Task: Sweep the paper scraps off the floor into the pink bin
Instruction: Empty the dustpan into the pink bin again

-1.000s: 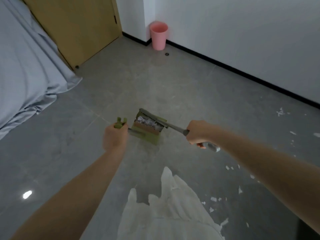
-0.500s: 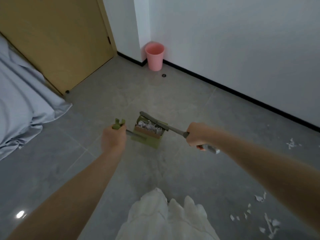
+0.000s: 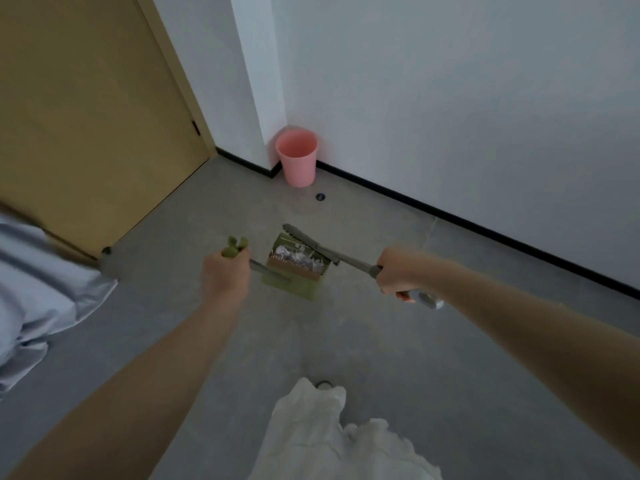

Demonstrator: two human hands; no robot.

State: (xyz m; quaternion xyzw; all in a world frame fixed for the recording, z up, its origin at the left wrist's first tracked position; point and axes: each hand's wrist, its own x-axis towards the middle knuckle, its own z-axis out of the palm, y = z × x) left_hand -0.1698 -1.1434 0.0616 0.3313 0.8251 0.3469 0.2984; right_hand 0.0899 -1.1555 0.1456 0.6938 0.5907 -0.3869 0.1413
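Both hands curl their fingers round handles, left hand [image 3: 227, 271] carrying the dustpan [image 3: 294, 271], right hand [image 3: 398, 270] the broom [image 3: 329, 252]; the scraps [image 3: 298, 256] look light, apt to spill before the far bin [image 3: 298, 157].

paper scraps [image 3: 298, 258] in dustpan [image 3: 294, 271], bin [image 3: 297, 157] beyond in corner

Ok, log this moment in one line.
left hand: holds dustpan | right hand: holds broom | scraps: in dustpan | pink bin: ahead
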